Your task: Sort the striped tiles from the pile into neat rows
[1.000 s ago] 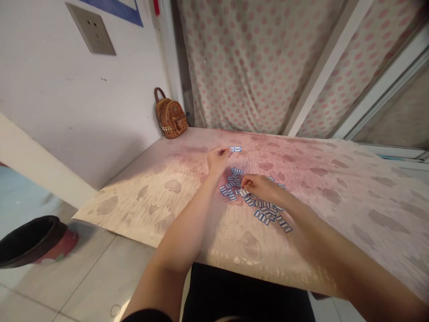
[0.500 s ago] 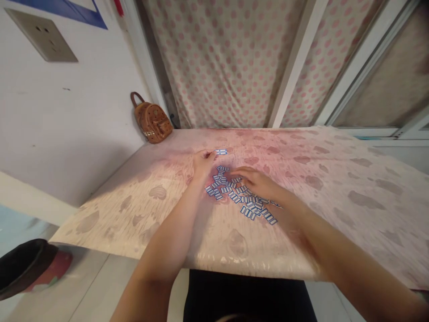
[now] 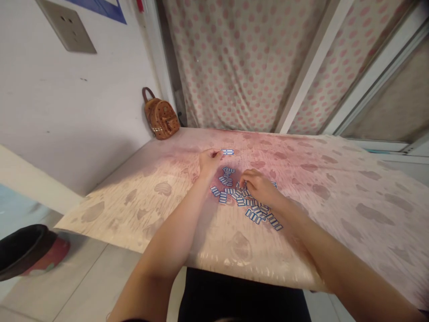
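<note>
Right hand [image 3: 257,185] has changed shape since half a second ago: its fingers were reaching out over the pieces, and now they've curled in tight. One of the pieces at the left edge of the loose pile [image 3: 240,202] looks turned too. Whole view has swung a bit, so don't read much into the rest.

Left hand [image 3: 208,163] is basically parked on the far side, fingers pinched narrow on the left end of a small blue-and-white group [image 3: 228,152]. Can't tell whether that group is lifted or resting on the desk [image 3: 161,223].

As for the right hand, its fingertips are close together over the far side of the pile, but I can't tell if there's a piece between them.

Progress-wise, I'd call it early: just that one small neat group sits apart, while most of the blue-edged pieces are still scattered and overlapping, running from between the hands toward the near right. A few are probably hidden under the right hand, so no honest count from me.
</note>
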`<move>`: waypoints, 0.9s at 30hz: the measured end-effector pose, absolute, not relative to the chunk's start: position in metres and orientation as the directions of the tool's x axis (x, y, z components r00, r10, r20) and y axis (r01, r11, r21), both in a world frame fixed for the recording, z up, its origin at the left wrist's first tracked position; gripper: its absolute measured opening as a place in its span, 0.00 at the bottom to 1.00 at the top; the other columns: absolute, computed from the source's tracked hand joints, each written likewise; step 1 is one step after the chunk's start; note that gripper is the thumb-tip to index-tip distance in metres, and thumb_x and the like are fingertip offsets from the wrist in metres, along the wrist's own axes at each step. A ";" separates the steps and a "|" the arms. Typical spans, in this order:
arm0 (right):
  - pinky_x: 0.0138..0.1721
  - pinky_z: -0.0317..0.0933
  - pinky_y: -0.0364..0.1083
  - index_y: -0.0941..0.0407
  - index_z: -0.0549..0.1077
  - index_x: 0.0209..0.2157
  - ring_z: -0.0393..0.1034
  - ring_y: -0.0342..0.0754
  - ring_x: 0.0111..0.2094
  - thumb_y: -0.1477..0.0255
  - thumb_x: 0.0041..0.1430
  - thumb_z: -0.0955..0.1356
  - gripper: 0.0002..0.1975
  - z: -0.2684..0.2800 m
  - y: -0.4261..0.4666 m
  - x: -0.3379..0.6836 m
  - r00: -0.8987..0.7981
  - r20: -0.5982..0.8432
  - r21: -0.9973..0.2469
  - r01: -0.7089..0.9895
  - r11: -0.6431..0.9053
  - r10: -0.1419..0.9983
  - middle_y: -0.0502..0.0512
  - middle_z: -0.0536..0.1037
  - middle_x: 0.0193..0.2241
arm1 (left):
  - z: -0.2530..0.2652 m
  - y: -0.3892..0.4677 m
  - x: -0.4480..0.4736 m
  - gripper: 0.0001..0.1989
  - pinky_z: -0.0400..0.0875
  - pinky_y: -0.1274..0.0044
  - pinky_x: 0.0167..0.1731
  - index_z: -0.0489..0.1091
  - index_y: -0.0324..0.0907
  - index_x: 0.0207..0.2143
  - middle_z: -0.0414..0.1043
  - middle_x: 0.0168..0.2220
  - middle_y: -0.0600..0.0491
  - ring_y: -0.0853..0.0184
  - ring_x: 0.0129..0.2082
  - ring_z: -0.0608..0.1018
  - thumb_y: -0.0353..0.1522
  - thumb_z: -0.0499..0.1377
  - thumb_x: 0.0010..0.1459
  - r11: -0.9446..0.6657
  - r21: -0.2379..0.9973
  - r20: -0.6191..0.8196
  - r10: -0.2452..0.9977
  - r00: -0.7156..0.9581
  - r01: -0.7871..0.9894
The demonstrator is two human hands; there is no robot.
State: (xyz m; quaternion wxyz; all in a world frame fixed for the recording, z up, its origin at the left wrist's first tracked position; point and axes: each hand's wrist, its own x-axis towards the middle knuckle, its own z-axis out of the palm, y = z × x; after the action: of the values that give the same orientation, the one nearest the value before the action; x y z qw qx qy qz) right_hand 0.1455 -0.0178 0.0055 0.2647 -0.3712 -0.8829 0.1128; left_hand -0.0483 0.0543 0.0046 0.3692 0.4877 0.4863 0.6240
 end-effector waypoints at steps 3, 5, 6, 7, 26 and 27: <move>0.46 0.60 0.48 0.57 0.72 0.32 0.67 0.50 0.40 0.84 0.56 0.60 0.12 0.002 -0.017 0.146 -0.469 0.437 -0.419 0.649 0.635 0.767 0.55 0.75 0.34 | 0.004 0.053 -0.047 0.05 0.68 0.80 0.29 0.76 0.38 0.26 0.76 0.24 0.52 0.70 0.25 0.76 0.29 0.61 0.53 -0.261 0.965 0.256 0.938 -0.232 0.009; 0.48 0.60 0.48 0.57 0.72 0.38 0.67 0.51 0.44 0.81 0.59 0.62 0.10 -0.003 -0.016 0.139 -0.483 0.440 -0.432 0.625 0.650 0.757 0.56 0.75 0.39 | 0.004 0.052 -0.045 0.05 0.69 0.79 0.30 0.76 0.38 0.26 0.77 0.25 0.52 0.69 0.26 0.77 0.29 0.62 0.53 -0.263 0.965 0.257 0.940 -0.224 0.005; 0.49 0.60 0.49 0.58 0.71 0.41 0.67 0.51 0.46 0.80 0.60 0.63 0.09 -0.007 -0.015 0.134 -0.503 0.430 -0.435 0.612 0.660 0.750 0.57 0.75 0.41 | 0.003 0.051 -0.045 0.04 0.69 0.79 0.30 0.76 0.38 0.26 0.77 0.25 0.52 0.69 0.26 0.77 0.30 0.62 0.53 -0.264 0.965 0.257 0.940 -0.223 0.001; 0.49 0.60 0.49 0.58 0.70 0.43 0.67 0.52 0.46 0.79 0.60 0.64 0.10 -0.010 -0.014 0.129 -0.522 0.412 -0.434 0.608 0.664 0.747 0.59 0.74 0.43 | 0.004 0.051 -0.045 0.04 0.69 0.79 0.30 0.76 0.39 0.26 0.77 0.26 0.52 0.69 0.27 0.77 0.30 0.62 0.52 -0.265 0.964 0.258 0.940 -0.224 -0.002; 0.47 0.59 0.49 0.58 0.73 0.42 0.65 0.52 0.43 0.76 0.56 0.69 0.10 -0.015 -0.008 0.124 -0.485 0.350 -0.375 0.712 0.594 0.802 0.57 0.71 0.39 | 0.001 0.053 -0.046 0.04 0.69 0.79 0.30 0.76 0.38 0.27 0.77 0.26 0.52 0.69 0.26 0.77 0.30 0.62 0.51 -0.304 0.953 0.297 0.928 -0.225 0.003; 0.48 0.59 0.49 0.58 0.74 0.41 0.65 0.52 0.44 0.76 0.57 0.68 0.09 -0.011 -0.008 0.125 -0.474 0.349 -0.360 0.729 0.582 0.809 0.57 0.71 0.40 | 0.001 0.053 -0.046 0.04 0.69 0.79 0.30 0.76 0.38 0.27 0.77 0.26 0.52 0.69 0.27 0.77 0.30 0.62 0.51 -0.306 0.952 0.300 0.927 -0.226 0.008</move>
State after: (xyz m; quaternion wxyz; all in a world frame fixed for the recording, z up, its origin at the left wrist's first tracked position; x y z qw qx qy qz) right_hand 0.1249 -0.0077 -0.0109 0.2467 -0.4499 -0.8545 0.0809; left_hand -0.0460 0.0526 0.0011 0.3636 0.5046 0.4633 0.6313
